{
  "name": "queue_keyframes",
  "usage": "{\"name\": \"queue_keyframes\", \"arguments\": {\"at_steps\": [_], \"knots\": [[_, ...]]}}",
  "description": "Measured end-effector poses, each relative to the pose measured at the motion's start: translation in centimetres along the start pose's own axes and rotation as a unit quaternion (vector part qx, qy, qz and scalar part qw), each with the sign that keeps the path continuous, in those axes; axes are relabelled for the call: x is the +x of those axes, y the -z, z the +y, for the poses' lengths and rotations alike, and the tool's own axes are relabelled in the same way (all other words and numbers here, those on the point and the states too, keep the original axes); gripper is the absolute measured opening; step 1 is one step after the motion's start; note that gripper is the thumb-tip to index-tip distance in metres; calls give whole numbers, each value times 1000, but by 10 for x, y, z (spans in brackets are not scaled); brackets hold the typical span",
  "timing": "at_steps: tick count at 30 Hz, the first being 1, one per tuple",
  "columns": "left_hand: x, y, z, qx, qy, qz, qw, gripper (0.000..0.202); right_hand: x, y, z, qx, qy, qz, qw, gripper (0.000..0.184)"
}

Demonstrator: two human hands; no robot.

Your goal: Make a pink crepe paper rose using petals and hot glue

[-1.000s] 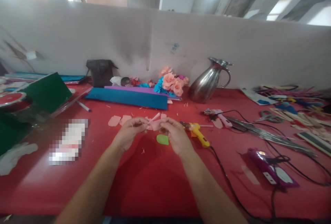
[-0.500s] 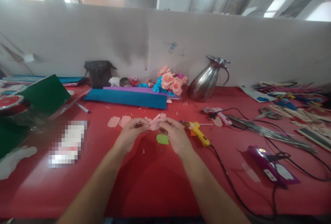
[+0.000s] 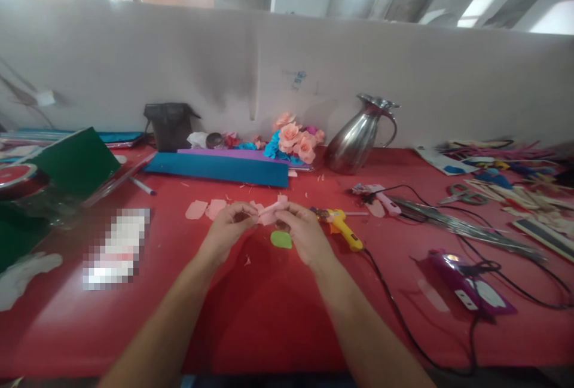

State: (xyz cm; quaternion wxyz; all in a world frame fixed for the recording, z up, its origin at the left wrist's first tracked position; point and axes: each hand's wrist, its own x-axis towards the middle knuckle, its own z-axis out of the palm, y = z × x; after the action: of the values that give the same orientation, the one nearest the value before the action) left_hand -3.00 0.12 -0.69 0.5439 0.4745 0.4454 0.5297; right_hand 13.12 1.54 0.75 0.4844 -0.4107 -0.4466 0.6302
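One pink paper piece (image 3: 270,213) is pinched between both hands, just above the red surface (image 3: 269,316), mid-frame and a little beyond centre. A thin pale strip pokes up and right from it; cannot tell if it is rolled paper or a separate stick.

Left hand (image 3: 228,229): grip clamped on the piece's left end, thumb and forefinger together, other fingers curled under, knuckles up. Right hand (image 3: 304,234): grip clamped on the right end, fingertips bent in toward the left hand, back of the hand facing the camera. Both forearms are bare, entering from the bottom edge and angled inward so the hands nearly meet over the piece.

Green leaf cutout (image 3: 281,239) lies flat on the surface right below the piece, just beside the right hand's thumb side. Loose pink petal cutouts (image 3: 198,210) lie beyond the left hand, apart from it. Yellow glue gun (image 3: 344,229) lies just right of the right hand, its black cord trailing toward the near edge. Pink glue gun (image 3: 380,198) is further right.

Blue sheet (image 3: 219,169) lies behind the hands, with paper flowers (image 3: 293,140) and steel jug (image 3: 359,134) by the wall. Purple device (image 3: 466,285) sits near right. Wire bundle (image 3: 461,228) and scissors (image 3: 464,194) are far right. Green sheet (image 3: 76,162) is propped far left.
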Motion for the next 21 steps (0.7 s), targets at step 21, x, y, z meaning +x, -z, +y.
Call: {"name": "queue_keyframes", "arguments": {"at_steps": [21], "knots": [[0,-1,-2,62,-15,29,998,11,-2,-3,-2,-39,8,5,999,9]]}}
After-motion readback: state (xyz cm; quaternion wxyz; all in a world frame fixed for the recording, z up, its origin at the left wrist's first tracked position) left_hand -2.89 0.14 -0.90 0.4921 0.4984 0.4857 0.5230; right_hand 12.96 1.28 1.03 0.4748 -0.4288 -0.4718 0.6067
